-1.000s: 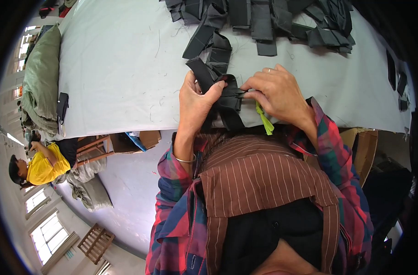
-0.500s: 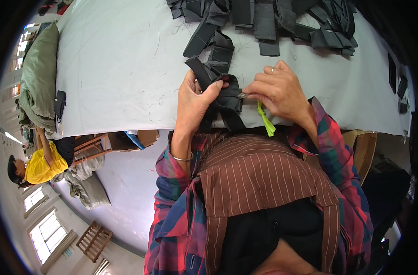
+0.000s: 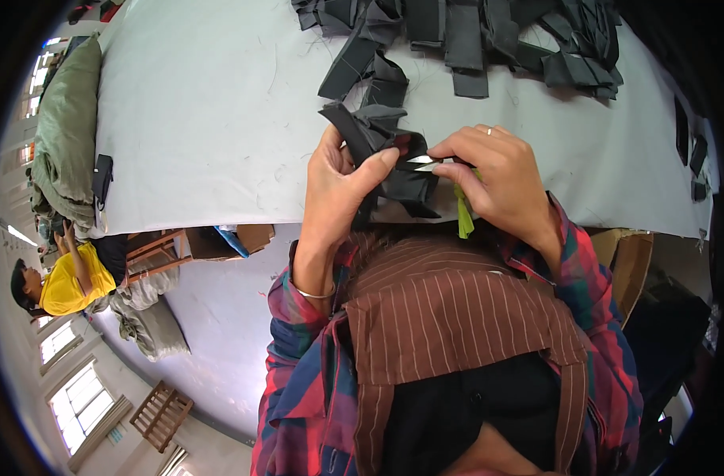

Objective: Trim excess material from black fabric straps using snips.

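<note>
My left hand [image 3: 339,176] grips a dark grey fabric strip [image 3: 378,119] near the table's front edge, its thumb pressed on the folded cloth. Part of the strip hangs below the fingers, and another length runs away toward the pile. In my right hand [image 3: 497,170] is a pair of thread snips [image 3: 424,163], their two pointed blades spread apart at the right side of the cloth. A yellow-green ribbon [image 3: 463,213] dangles beneath that hand; where it is fastened is hidden by the fingers.
A heap of dark fabric strips [image 3: 466,47] lies at the far side of the pale-covered table [image 3: 195,119]. Loose threads are scattered on the cover. At the left are a large green sack [image 3: 68,127] and a person in yellow [image 3: 80,278]. A cardboard box [image 3: 627,270] stands below right.
My right hand has turned and its fingers have loosened, so the snips' blades now show, spread apart. The strip in my left hand has shifted and unfolded somewhat.
</note>
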Demonstrator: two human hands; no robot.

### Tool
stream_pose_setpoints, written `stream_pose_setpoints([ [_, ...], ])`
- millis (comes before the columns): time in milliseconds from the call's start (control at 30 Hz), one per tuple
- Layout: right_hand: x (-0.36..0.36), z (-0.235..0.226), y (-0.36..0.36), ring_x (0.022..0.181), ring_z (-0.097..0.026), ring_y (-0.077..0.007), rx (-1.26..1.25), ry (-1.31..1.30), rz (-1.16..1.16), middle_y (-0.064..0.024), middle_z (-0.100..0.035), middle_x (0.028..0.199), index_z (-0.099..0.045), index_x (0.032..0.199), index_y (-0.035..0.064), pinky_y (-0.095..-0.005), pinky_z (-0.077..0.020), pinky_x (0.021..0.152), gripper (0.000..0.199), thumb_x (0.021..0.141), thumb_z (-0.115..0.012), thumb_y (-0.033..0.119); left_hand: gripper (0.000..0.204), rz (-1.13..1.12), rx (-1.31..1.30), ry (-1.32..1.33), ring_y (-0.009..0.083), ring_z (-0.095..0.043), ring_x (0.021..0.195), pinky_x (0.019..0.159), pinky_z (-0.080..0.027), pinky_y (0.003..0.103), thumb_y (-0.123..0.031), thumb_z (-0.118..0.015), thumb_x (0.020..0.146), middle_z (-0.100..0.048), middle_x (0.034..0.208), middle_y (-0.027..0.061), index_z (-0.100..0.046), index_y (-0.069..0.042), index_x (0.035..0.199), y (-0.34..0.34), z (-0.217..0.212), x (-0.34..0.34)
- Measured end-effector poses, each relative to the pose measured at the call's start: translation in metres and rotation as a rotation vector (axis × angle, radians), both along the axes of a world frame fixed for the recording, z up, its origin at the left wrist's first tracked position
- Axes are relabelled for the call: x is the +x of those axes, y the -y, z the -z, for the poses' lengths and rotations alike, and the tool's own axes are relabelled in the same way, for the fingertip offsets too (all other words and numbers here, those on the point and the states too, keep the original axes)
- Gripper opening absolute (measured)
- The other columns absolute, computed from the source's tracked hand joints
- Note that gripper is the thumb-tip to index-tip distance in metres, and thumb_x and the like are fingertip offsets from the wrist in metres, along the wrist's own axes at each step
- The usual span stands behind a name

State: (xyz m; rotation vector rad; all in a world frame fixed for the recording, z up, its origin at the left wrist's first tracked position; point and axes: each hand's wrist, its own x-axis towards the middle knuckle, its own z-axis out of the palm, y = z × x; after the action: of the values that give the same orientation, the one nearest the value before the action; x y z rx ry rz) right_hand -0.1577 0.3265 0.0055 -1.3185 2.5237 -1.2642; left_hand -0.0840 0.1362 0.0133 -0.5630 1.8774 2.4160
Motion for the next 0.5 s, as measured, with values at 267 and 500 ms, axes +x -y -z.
stream_pose_setpoints([
  [267,0.007,0.008,-0.002,0.071,-0.058,-0.0251,0.17,-0.124,0.066,-0.005,-0.061,0.075,-0.062,0.082,0.0069,-0.0362,-0.0438,0.064,0.012,0.075,-0.069,0.013,0.038,-0.009,-0.025,-0.073,0.0191,-0.063,0.096,0.087,-0.05,0.03,-0.008,-0.062,0.086,-0.064,0.108,0.0167,-0.048,0.006,0.118,-0.005,0.032,-0.009],
  [500,0.006,0.018,0.01,0.067,-0.057,-0.0218,0.174,-0.261,0.045,-0.004,-0.054,0.066,-0.058,0.076,0.0085,-0.0354,-0.0416,0.06,0.012,0.075,-0.067,0.016,0.038,-0.025,0.006,-0.075,0.0112,-0.058,0.091,0.08,-0.048,0.025,-0.005,-0.066,0.083,-0.06,0.103,0.0077,-0.047,0.004,0.114,-0.01,0.029,-0.01],
])
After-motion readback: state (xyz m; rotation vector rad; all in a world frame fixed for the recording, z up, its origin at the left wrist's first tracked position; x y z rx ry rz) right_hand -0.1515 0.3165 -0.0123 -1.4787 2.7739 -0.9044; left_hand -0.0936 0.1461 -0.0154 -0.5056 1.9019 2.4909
